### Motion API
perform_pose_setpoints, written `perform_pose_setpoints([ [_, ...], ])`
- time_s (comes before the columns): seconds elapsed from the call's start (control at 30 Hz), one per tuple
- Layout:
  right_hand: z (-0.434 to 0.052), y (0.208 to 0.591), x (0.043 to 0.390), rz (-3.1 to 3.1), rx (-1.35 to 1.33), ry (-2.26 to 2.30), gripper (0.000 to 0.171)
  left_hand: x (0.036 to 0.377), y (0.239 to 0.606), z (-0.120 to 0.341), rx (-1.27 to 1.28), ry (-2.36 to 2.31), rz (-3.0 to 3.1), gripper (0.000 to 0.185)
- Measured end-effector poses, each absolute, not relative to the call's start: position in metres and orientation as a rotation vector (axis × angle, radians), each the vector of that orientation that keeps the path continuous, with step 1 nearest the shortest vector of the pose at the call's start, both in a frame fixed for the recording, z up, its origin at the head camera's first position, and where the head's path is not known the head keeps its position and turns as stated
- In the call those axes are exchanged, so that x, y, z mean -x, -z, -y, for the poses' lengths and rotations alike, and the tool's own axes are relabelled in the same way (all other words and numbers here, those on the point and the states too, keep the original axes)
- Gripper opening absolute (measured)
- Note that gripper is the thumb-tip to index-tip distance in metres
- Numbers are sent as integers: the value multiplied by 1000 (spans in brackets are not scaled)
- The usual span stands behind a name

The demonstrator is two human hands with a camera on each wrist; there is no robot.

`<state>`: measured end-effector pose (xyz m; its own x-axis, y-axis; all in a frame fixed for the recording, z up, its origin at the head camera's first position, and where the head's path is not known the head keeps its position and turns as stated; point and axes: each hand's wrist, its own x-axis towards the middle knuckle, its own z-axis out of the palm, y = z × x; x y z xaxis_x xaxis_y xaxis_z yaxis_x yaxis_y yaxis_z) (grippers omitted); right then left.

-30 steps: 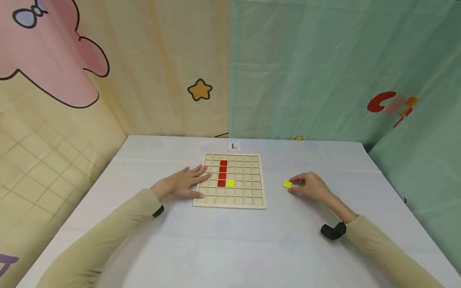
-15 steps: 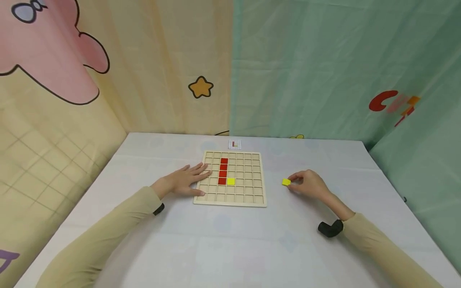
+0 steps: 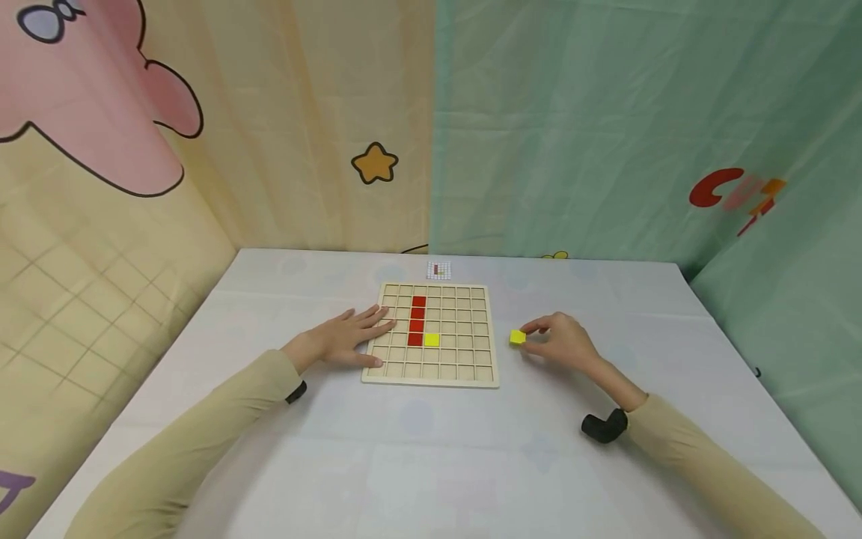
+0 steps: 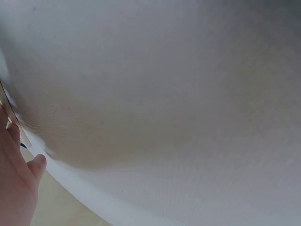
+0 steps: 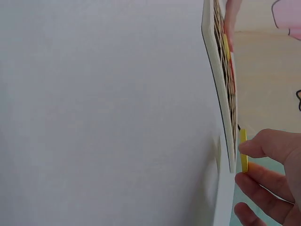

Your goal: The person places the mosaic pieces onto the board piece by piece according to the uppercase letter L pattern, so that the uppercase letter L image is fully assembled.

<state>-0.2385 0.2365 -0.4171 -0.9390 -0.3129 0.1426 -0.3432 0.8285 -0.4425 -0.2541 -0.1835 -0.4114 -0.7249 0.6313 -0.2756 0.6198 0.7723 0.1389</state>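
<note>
A yellow square tile [image 3: 517,337] is pinched between the thumb and fingers of my right hand [image 3: 564,343], just right of the wooden grid board [image 3: 465,374]. In the right wrist view the same yellow tile [image 5: 243,150] shows edge-on. My left hand [image 3: 343,340] lies with spread fingers over the board's left edge. On the board, several red tiles [image 3: 417,320] form a column, and another yellow tile [image 3: 432,340] sits to the right of the lowest one. Only part of the left hand [image 4: 19,174] appears in the left wrist view.
A small printed card [image 3: 439,271] with a grid pattern lies behind the board. The table [image 3: 431,464] has a white cloth, with patterned curtains [image 3: 572,135] behind and at both sides. A black band piece [image 3: 604,427] is worn at the right wrist.
My right hand has carried the yellow tile leftward, closer to the board's right edge. The left hand keeps its place on the board, and the tiles there are unchanged.
</note>
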Motion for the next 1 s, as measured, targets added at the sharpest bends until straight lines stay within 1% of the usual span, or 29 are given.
perform_pose_setpoints([
  [0.23,-210,412,243,2915,-615,-759,26,254,411,183,-945,-24,-2662,83],
  [0.57,-171,408,246,2927,-668,-807,26,256,414,182,-940,-19,-2648,83],
  [1.0,-141,413,256,2939,-785,-813,28,257,415,183,-950,-1,-2654,83],
])
